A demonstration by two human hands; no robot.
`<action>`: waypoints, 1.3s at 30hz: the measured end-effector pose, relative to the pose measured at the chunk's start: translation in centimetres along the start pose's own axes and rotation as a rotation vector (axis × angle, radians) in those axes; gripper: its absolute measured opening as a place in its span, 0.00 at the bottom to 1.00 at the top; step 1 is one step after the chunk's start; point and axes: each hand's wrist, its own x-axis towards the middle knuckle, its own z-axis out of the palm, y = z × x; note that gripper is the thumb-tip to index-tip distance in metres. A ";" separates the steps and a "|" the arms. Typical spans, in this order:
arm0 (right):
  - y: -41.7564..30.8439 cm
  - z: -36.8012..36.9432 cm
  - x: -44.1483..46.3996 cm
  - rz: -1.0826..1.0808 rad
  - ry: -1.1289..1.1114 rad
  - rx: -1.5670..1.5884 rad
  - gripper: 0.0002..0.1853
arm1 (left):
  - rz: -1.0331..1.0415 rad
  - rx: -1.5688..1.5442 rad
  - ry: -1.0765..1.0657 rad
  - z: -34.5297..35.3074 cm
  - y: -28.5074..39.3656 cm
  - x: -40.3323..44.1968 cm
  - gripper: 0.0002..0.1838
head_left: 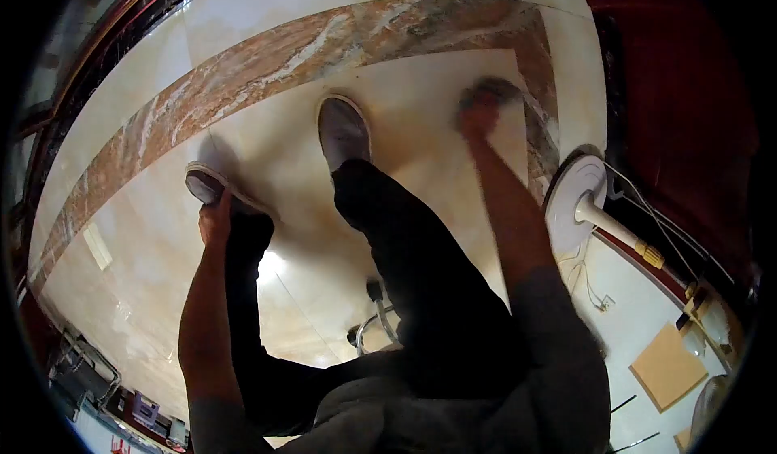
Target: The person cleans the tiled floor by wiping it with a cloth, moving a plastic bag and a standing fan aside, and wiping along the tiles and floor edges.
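My left hand [214, 221] reaches down to the grey shoe [206, 185] on my left foot, its fingers closed against the side of it. The other grey shoe [343, 129], with a pale sole edge, is on my right foot, flat on the tiled floor. Out to the right, my right hand [479, 116] is low over the floor and smeared by motion. It is closed around a dark, rounded object [500, 90], too blurred to name.
A brown marble band [348, 37] crosses the cream floor. To the right stands a white fan base [576, 203] with cables near it. A wheeled chair leg [376, 324] shows beneath me. Dark red furniture [688, 106] lies beyond the right edge.
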 end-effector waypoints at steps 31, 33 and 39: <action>41.8 -5.0 -17.3 -0.818 -0.073 0.356 0.33 | -0.064 -0.668 -0.910 -14.3 -15.3 -31.3 0.44; 39.1 -4.0 -14.8 0.444 -0.498 1.397 0.34 | -0.164 -0.442 -0.870 -15.4 -12.0 -32.4 0.49; 39.2 1.1 -5.0 -0.096 -0.162 0.813 0.27 | -0.370 0.097 -0.965 -7.6 -8.6 -30.1 0.57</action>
